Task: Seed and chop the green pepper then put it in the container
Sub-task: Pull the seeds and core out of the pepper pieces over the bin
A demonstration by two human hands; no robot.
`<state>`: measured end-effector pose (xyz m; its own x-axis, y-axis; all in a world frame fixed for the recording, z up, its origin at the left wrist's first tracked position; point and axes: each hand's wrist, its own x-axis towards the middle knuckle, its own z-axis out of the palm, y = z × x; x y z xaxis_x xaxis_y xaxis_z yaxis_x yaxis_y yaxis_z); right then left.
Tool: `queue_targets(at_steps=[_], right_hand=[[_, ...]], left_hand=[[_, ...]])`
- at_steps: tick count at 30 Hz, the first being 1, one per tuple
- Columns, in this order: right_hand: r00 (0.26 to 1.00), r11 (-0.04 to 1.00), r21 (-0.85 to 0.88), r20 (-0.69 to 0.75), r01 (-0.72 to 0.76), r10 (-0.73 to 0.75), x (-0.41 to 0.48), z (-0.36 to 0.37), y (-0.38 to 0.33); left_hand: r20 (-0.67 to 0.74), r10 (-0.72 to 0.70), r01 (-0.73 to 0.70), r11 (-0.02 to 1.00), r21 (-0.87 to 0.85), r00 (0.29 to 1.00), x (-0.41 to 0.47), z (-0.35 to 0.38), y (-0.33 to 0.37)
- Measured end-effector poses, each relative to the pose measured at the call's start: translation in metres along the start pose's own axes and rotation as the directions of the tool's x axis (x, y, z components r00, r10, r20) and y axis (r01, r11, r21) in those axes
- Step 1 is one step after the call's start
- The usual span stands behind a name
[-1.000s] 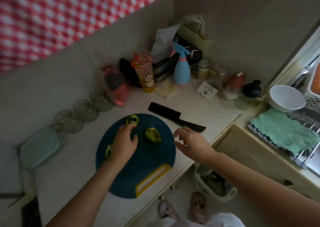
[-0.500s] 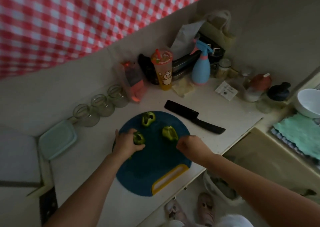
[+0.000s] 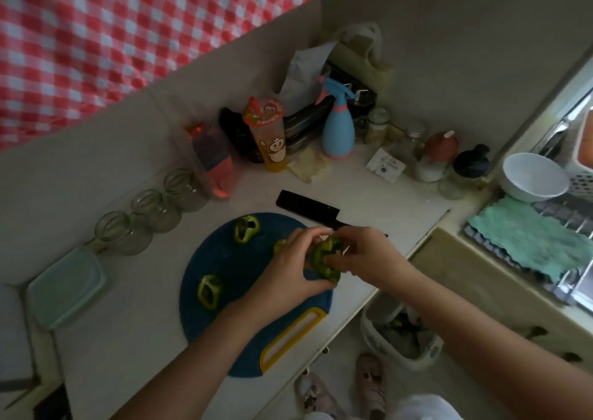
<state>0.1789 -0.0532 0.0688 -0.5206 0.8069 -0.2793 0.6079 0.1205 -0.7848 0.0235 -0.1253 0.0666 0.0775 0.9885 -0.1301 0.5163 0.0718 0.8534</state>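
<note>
A round blue cutting board [image 3: 231, 329] with a yellow handle lies on the counter. My left hand [image 3: 290, 272] and my right hand [image 3: 369, 256] both grip one green pepper piece [image 3: 324, 260] above the board's right edge, right fingers pushed into its hollow. Two other pepper pieces lie on the board, one at the top [image 3: 246, 229] and one at the left [image 3: 209, 291]; a small bit [image 3: 279, 245] peeks out behind my left hand. A black knife [image 3: 308, 207] rests just beyond the board. A pale green lidded container [image 3: 65, 286] sits at the far left.
Three empty glass jars [image 3: 147, 217] line the wall left of the board. Bottles, a blue spray bottle [image 3: 338, 124], a cartoon cup [image 3: 268, 135] and bags crowd the back corner. A white bowl [image 3: 532, 177] and green cloth [image 3: 526, 236] are by the sink. A waste bin [image 3: 401, 333] stands on the floor below.
My left hand lifted a pepper piece from the board and carried it right; my right hand closed in on it. Both hands now hold that piece together.
</note>
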Motion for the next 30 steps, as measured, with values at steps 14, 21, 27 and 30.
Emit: queue_targets(at_steps=[14, 21, 27, 30], right_hand=[[0.959, 0.962, -0.239, -0.277, -0.128, 0.059, -0.074, -0.081, 0.049], [0.947, 0.971, -0.225, -0.321, -0.082, 0.005, -0.094, -0.095, 0.078], [0.976, 0.987, -0.157, -0.219, -0.029, -0.006, -0.105, -0.113, 0.092], [0.983, 0.998, -0.041, -0.179, -0.039, 0.031, -0.105, -0.121, 0.098]], left_hand=[[0.328, -0.058, 0.14, 0.962, -0.233, 0.943, 0.046, 0.081, 0.055], [0.413, -0.029, 0.154, 0.95, -0.271, 0.91, 0.055, 0.104, 0.064], [0.542, -0.054, 0.298, 0.878, -0.374, 0.839, 0.061, 0.109, 0.067], [0.598, -0.05, 0.396, 0.793, -0.462, 0.8, 0.063, 0.11, 0.069]])
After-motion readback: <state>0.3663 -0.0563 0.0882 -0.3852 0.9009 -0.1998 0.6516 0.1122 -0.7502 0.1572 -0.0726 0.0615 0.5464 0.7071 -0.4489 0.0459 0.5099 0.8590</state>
